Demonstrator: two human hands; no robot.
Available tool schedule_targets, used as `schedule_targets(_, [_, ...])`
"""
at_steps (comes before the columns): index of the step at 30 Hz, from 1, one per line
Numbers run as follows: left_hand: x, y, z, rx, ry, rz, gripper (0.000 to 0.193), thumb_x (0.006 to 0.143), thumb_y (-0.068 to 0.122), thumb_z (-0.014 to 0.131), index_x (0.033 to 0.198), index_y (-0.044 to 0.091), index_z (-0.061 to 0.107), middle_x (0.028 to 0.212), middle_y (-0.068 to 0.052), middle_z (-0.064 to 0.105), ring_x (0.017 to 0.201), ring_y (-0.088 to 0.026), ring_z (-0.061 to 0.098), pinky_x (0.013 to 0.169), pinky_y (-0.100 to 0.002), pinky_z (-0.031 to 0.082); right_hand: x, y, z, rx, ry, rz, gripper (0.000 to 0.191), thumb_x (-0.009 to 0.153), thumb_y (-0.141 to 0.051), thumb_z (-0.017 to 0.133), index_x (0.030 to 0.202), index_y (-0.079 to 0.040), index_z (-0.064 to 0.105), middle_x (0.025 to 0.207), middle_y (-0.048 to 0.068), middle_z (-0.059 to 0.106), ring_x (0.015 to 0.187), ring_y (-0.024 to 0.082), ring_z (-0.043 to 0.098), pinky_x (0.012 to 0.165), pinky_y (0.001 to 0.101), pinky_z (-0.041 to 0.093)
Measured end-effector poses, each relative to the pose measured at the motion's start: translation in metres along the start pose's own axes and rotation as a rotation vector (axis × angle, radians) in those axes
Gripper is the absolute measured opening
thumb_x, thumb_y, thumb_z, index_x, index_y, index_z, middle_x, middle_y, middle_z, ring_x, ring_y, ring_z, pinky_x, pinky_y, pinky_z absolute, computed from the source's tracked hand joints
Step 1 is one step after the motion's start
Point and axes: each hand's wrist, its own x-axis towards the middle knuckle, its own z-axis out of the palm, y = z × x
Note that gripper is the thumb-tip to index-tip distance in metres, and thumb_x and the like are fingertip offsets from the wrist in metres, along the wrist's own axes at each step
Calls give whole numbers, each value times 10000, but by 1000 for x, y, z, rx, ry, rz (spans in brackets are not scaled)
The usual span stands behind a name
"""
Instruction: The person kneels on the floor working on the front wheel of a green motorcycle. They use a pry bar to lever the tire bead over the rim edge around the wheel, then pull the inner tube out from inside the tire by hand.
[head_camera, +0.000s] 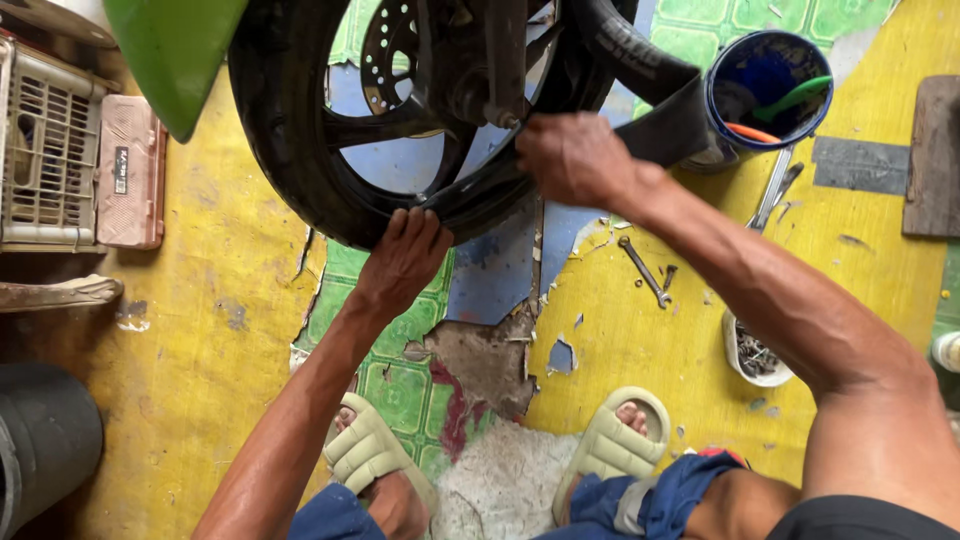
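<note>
1. Head view: a black motorcycle wheel (330, 150) is seen from above, raised over a worn yellow and green floor (200, 330), with a green fender (170, 50) at its upper left.
2. The left hand (405, 255) is pressed flat against the lower edge of the tyre, fingers spread upward — nothing is enclosed by it.
3. The right hand (572, 158) is clenched at the rim, where a black inner tube (650, 95) is drawn out to the right; whether the tube itself is gripped cannot be told.
4. A blue bucket (768, 88) holding green and orange tools is set just beyond the tube.
5. A spanner (643, 270) is lying on the floor below the right forearm — a small white bowl (755, 355) of metal bits is near it.
6. Two pale sandals (610, 440) are worn on the feet at the bottom.
7. A plastic crate (45, 150) and a pink case (130, 170) are placed at the left.
</note>
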Motion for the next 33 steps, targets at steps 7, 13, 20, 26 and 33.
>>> schedule_targets(7, [-10,-32,-49,291,-228,-43,523,850,244,576,1304,-14,591,1368,-191,567,1327,-352,476,1139,-486,330,-20,-39,54,-258,405,-318,511,821,-166,679,1314,-43,625,1146,119,620,1095,283,584,970,452,426])
schedule_targets(13, [-14,-51,-74,402,-216,92,463,802,221,617,1179,-44,661,1217,-170,611,1239,-335,519,1128,-451,346,20,-71,82,-35,186,-227,361,971,-307,621,1219,-45,595,1000,161,654,929,351,630,834,487,442])
schedule_targets(20, [5,-51,-47,81,-253,33,357,684,96,701,1020,-18,663,1033,-136,597,1066,-293,544,1001,-404,421,19,-76,60,338,-29,33,288,1000,-308,578,1076,-35,629,814,225,687,805,455,677,715,573,515])
schedule_targets(26, [-2,-12,8,-59,-37,-107,455,592,110,672,1030,-4,629,1006,-166,603,978,-319,544,886,-429,437,6,-61,10,404,-108,101,269,938,-265,610,887,-24,719,840,236,700,835,437,681,767,546,529])
schedule_targets(33, [16,44,69,-145,202,-335,362,907,86,596,1254,-14,567,1213,-235,571,1186,-401,523,1075,-519,428,-9,-9,-17,308,-105,184,257,920,-284,623,930,-64,756,875,197,720,857,405,672,760,540,521])
